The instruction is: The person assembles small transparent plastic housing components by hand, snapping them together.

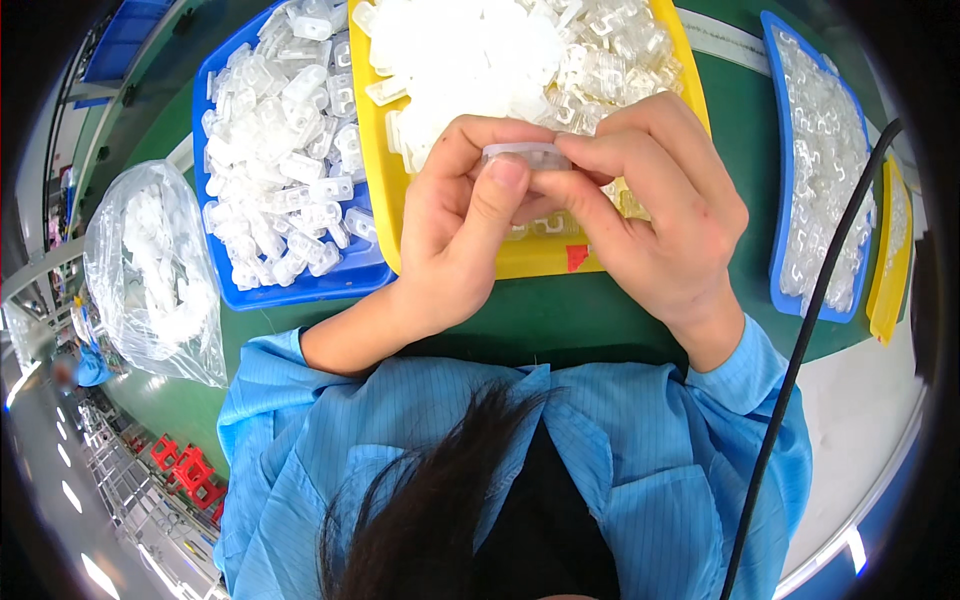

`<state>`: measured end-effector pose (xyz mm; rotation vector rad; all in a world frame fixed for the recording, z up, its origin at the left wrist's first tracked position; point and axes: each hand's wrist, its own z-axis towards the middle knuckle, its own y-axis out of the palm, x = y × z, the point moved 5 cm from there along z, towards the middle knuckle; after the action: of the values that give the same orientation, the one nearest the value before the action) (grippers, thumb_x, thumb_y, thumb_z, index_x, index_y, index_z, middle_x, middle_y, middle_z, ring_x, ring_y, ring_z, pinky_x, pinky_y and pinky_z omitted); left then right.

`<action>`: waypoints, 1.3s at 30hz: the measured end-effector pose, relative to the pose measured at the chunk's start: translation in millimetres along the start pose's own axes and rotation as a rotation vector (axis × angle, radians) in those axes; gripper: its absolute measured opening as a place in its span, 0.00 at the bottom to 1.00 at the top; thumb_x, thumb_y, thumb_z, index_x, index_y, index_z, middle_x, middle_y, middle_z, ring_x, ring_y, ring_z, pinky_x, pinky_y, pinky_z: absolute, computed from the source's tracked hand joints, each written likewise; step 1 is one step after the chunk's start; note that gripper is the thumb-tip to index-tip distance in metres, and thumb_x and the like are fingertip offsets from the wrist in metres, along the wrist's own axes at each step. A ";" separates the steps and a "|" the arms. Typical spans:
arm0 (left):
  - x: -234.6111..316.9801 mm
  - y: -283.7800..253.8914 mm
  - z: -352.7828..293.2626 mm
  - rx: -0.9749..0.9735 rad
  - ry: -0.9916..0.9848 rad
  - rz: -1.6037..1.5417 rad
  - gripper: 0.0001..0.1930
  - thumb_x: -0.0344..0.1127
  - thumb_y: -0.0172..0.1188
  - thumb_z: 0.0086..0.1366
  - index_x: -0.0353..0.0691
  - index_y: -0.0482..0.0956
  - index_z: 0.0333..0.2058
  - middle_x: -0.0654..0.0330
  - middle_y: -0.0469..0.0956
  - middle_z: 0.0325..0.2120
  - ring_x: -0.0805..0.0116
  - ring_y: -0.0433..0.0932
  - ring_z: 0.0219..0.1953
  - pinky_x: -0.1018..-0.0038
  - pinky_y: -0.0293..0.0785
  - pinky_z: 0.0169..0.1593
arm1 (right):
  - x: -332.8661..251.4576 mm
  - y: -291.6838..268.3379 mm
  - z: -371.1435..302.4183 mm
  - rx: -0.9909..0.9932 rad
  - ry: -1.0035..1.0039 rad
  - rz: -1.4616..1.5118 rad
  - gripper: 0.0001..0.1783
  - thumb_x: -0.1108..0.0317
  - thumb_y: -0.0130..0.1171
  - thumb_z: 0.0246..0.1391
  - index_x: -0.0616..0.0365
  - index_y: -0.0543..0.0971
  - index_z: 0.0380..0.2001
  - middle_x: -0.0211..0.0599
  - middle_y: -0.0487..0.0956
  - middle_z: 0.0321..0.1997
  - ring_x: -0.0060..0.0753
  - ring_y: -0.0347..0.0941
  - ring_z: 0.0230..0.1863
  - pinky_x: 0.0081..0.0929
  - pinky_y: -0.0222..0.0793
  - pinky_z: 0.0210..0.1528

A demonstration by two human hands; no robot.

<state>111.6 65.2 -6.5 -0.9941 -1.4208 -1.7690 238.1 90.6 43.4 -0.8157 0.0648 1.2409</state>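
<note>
Between my two hands, above the near part of the yellow tray [388, 230], is a small clear plastic piece [530, 154] with a whitish upper edge. My left hand [462, 215] pinches its left end between thumb and fingers. My right hand [655, 190] grips its right end with thumb and forefinger, the other fingers curled behind. Clear plastic parts [620, 60] fill the yellow tray, and glare washes out its middle. To the left, a blue tray [300, 297] holds a heap of frosted, rounded plastic pieces [285, 150].
A clear plastic bag [150, 270] of white parts lies at the far left. On the right stand another blue tray [783, 250] of clear parts and a narrow yellow tray [882, 315]. A black cable [822, 290] runs down the right side. Red stools [188, 468] stand on the floor.
</note>
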 end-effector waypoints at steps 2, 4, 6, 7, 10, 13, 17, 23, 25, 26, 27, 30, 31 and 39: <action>-2.1 -3.7 -0.4 -0.003 0.036 0.035 0.12 0.36 0.42 0.70 0.34 0.64 0.45 0.53 0.73 0.41 0.68 0.75 0.44 0.73 0.73 0.48 | 0.1 0.2 -1.2 0.010 0.037 -0.021 0.14 0.78 0.70 0.31 0.63 0.79 0.27 0.35 0.73 0.24 0.26 0.70 0.23 0.18 0.65 0.24; -2.9 -5.8 0.2 -0.034 0.093 0.089 0.11 0.36 0.41 0.71 0.34 0.64 0.44 0.54 0.73 0.41 0.70 0.75 0.44 0.74 0.73 0.48 | -0.3 -0.1 -1.5 0.009 0.048 -0.026 0.14 0.78 0.70 0.31 0.63 0.79 0.27 0.34 0.73 0.24 0.26 0.70 0.23 0.18 0.65 0.24; -1.0 -7.8 0.5 -0.082 0.096 0.118 0.11 0.35 0.39 0.71 0.35 0.62 0.46 0.51 0.71 0.44 0.64 0.74 0.47 0.67 0.72 0.50 | -0.7 -0.5 -0.8 0.006 0.058 -0.032 0.15 0.77 0.70 0.31 0.64 0.79 0.28 0.34 0.73 0.23 0.25 0.70 0.23 0.18 0.65 0.24; -0.3 -6.5 0.1 -0.133 0.098 0.148 0.11 0.34 0.37 0.71 0.35 0.60 0.47 0.48 0.70 0.46 0.58 0.73 0.49 0.60 0.70 0.53 | -0.8 -1.3 0.0 0.013 0.065 -0.039 0.15 0.77 0.71 0.31 0.64 0.79 0.27 0.34 0.73 0.23 0.25 0.69 0.22 0.18 0.65 0.24; -2.1 -2.9 3.5 -0.056 0.117 0.093 0.11 0.37 0.41 0.71 0.34 0.64 0.44 0.52 0.74 0.40 0.69 0.76 0.44 0.74 0.73 0.48 | -0.6 -2.1 -0.1 0.016 0.073 -0.051 0.15 0.77 0.71 0.30 0.64 0.79 0.27 0.33 0.73 0.23 0.25 0.69 0.23 0.18 0.65 0.24; -2.9 0.1 2.1 -0.062 0.088 0.009 0.11 0.37 0.40 0.71 0.34 0.64 0.43 0.51 0.74 0.40 0.67 0.76 0.45 0.73 0.73 0.48 | 2.0 -1.9 0.1 0.007 0.027 -0.067 0.14 0.77 0.70 0.30 0.63 0.80 0.27 0.33 0.73 0.23 0.26 0.69 0.23 0.19 0.64 0.25; -2.4 -0.5 1.7 -0.036 0.090 0.034 0.11 0.37 0.40 0.71 0.34 0.64 0.44 0.50 0.74 0.41 0.66 0.75 0.46 0.72 0.73 0.49 | 2.8 2.4 0.9 -0.046 0.066 -0.015 0.14 0.77 0.70 0.29 0.63 0.80 0.27 0.33 0.72 0.23 0.27 0.67 0.25 0.20 0.62 0.27; -1.8 0.0 2.1 0.026 0.017 -0.032 0.12 0.37 0.41 0.71 0.34 0.64 0.45 0.54 0.74 0.40 0.70 0.75 0.45 0.74 0.73 0.49 | -1.1 3.5 1.0 0.020 0.028 -0.081 0.14 0.76 0.71 0.29 0.61 0.79 0.24 0.32 0.71 0.22 0.28 0.66 0.25 0.21 0.61 0.26; -2.9 -1.3 0.2 0.034 0.019 0.029 0.13 0.38 0.41 0.71 0.34 0.65 0.45 0.57 0.74 0.41 0.74 0.74 0.44 0.75 0.72 0.49 | -2.0 5.1 -0.9 0.038 -0.003 -0.112 0.13 0.74 0.70 0.28 0.60 0.79 0.23 0.33 0.70 0.22 0.31 0.65 0.26 0.23 0.62 0.26; -3.3 -1.9 0.1 0.037 0.025 0.028 0.13 0.38 0.41 0.71 0.34 0.65 0.45 0.57 0.74 0.41 0.74 0.74 0.44 0.75 0.72 0.49 | -2.9 4.2 -0.7 0.061 -0.025 -0.145 0.13 0.72 0.70 0.28 0.58 0.78 0.23 0.34 0.70 0.23 0.34 0.65 0.26 0.25 0.62 0.27; -4.7 -2.7 -0.1 0.031 0.017 0.006 0.13 0.38 0.42 0.71 0.34 0.65 0.46 0.57 0.73 0.41 0.74 0.73 0.44 0.76 0.72 0.49 | -3.4 3.7 -0.4 0.059 -0.029 -0.142 0.13 0.72 0.70 0.28 0.58 0.78 0.23 0.34 0.70 0.23 0.34 0.65 0.26 0.25 0.62 0.27; -3.6 -3.1 1.2 0.027 0.016 -0.032 0.14 0.37 0.41 0.71 0.34 0.65 0.48 0.58 0.73 0.40 0.75 0.73 0.43 0.77 0.71 0.48 | -1.0 1.2 1.1 0.030 0.026 -0.094 0.13 0.76 0.71 0.30 0.61 0.78 0.23 0.33 0.71 0.22 0.30 0.66 0.26 0.21 0.61 0.26; -2.6 -2.7 1.3 0.028 0.021 -0.049 0.14 0.37 0.41 0.71 0.34 0.64 0.49 0.59 0.73 0.40 0.75 0.73 0.43 0.78 0.71 0.47 | -0.9 0.1 2.3 0.023 0.030 -0.099 0.13 0.76 0.71 0.30 0.61 0.78 0.23 0.33 0.71 0.22 0.29 0.66 0.26 0.21 0.61 0.26; 11.6 -12.1 6.4 -0.081 0.232 0.443 0.13 0.32 0.44 0.69 0.33 0.68 0.49 0.57 0.75 0.38 0.76 0.75 0.41 0.79 0.73 0.45 | 3.3 1.9 6.4 -0.139 0.154 0.008 0.13 0.73 0.71 0.34 0.62 0.77 0.24 0.33 0.71 0.22 0.29 0.66 0.26 0.21 0.61 0.26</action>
<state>96.5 73.5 -1.5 -1.0150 -0.9084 -1.5578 235.2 97.2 45.6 -1.0315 0.1075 1.1985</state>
